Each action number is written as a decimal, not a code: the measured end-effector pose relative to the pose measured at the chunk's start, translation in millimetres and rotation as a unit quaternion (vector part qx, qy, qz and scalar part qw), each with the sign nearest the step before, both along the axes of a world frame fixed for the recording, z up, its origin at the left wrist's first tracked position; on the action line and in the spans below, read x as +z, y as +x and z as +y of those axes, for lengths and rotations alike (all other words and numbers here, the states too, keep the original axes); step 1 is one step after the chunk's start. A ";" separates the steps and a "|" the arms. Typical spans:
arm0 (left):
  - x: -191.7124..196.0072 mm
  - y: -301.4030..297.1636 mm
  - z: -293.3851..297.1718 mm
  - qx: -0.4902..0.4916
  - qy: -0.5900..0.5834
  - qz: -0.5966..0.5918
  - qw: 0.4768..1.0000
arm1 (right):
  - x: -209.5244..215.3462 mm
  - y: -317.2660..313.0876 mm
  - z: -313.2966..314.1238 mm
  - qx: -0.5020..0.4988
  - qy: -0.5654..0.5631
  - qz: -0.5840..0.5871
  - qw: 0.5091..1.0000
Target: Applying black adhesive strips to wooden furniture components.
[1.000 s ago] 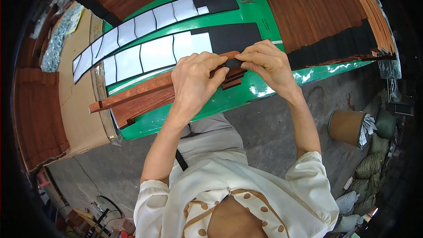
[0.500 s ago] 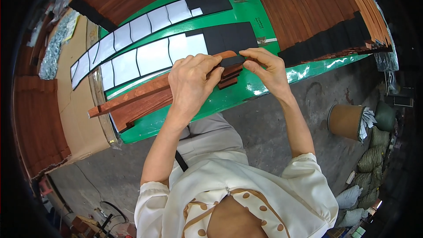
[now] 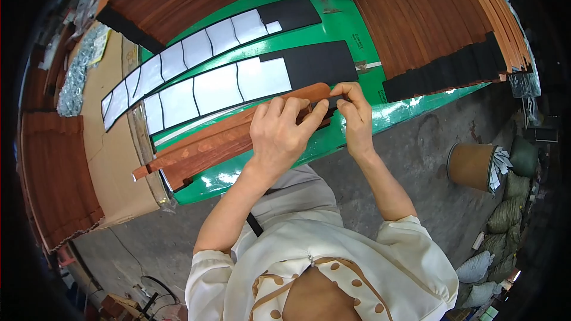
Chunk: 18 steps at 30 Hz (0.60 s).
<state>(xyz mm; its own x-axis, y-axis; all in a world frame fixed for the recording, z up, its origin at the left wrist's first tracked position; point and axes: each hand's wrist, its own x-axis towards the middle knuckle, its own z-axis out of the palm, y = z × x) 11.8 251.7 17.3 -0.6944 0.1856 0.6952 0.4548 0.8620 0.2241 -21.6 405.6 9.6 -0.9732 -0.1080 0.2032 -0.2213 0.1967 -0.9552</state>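
A long reddish-brown wooden slat lies slanting along the near edge of the green table, above other brown slats. At its right end is a short black strip. My left hand is closed, its thumb and fingertips pinching the strip against the slat's side. My right hand is closed on the strip's right end, index finger bent over it and thumb below. Just beyond lies a curved black sheet with white backing pieces on its left part; a second black sheet like it lies farther off.
Stacked brown slats with black ends stand at the right and far left. Cardboard covers the table's left side, near bubble wrap. A brown bin with white scraps and several sacks stand on the floor at right.
My left hand has slid right along the slat toward its end. My right hand has bent its index finger over the strip, and the hands are closer together. The view has shifted slightly.
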 end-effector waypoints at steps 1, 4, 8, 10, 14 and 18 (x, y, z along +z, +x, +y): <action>-0.4 -2.2 0.0 0.002 0.000 -0.004 1.000 | -1.2 -3.1 -0.2 0.001 -0.002 -0.003 1.000; -4.0 -7.5 -2.8 0.003 0.012 -0.007 1.000 | 0.2 -14.0 -4.2 0.015 -0.015 -0.024 0.999; 0.2 -3.6 -6.7 -0.010 0.007 -0.046 0.999 | 10.0 -24.7 9.3 0.058 0.093 -0.025 0.994; 0.3 -1.8 -8.9 -0.020 0.006 -0.051 0.998 | 15.8 -39.7 17.3 0.153 0.098 -0.072 0.981; 18.6 16.1 -27.5 -0.024 -0.049 -0.063 0.997 | 47.2 -77.5 4.3 0.182 0.171 -0.004 0.968; 37.6 53.0 -76.0 0.044 -0.044 -0.108 0.992 | 42.4 -138.6 -38.0 0.226 0.331 0.131 0.907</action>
<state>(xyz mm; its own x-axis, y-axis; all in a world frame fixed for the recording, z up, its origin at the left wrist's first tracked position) 64.7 175.8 54.9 -0.8418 0.1713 0.5118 0.3271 0.9163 0.2313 -160.2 367.6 52.0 -0.7271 -0.6661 0.1662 -0.6245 0.5412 -0.5632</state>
